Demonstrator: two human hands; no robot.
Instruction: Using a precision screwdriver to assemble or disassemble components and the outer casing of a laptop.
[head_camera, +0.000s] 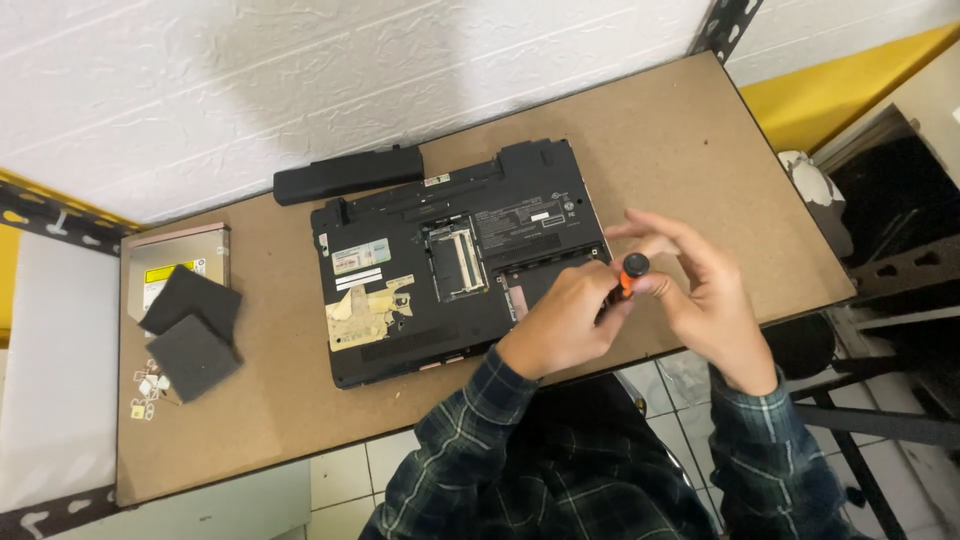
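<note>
Head view is showing both hands meeting over the laptop's (455, 265) right end, near the surface's (680, 140) front edge, where the black machine is lying upside down with its compartments uncovered. The left hand (560, 325) is curling closed around the orange shaft of a small screwdriver (630, 272), while the right hand (700, 290) is pinching its black cap between thumb and fingertips, the other fingers spreading loosely. The tool's long axis is pointing down toward the laptop's right edge, directly beneath the hands
</note>
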